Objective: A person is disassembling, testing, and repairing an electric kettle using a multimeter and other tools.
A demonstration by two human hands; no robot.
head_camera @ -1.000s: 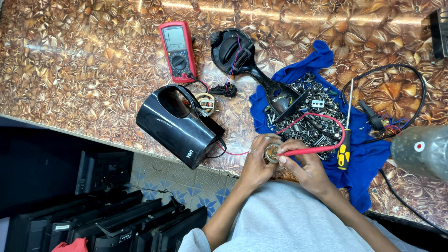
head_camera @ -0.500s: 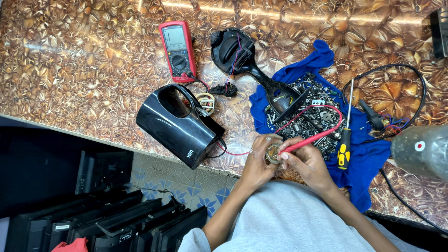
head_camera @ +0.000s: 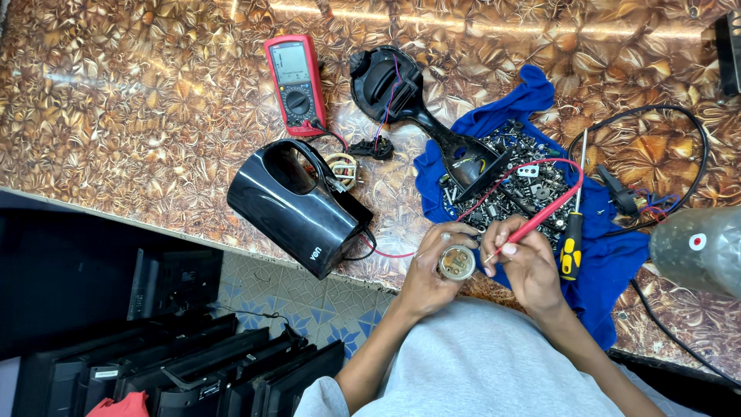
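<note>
My left hand [head_camera: 429, 272] grips a small round metal part [head_camera: 457, 262] at the near edge of the patterned table [head_camera: 139, 116]. My right hand [head_camera: 525, 262] holds a red test probe [head_camera: 532, 225] with its tip touching that part. The probe's red lead arcs over a blue cloth [head_camera: 610, 255] covered with several screws and small parts. A red multimeter [head_camera: 293, 83] lies farther back, with leads running from it.
A black open appliance housing [head_camera: 297, 207] lies left of my hands, with a black base and handle piece [head_camera: 401, 89] behind. A yellow-handled screwdriver [head_camera: 571, 247] rests on the cloth. A grey rounded object [head_camera: 698, 249] is at right. Black monitors [head_camera: 193, 378] stand below the table edge.
The red probe has tilted up to a steeper angle in my right hand and its lead has swung with it. My left hand still holds the round part in the same place.
</note>
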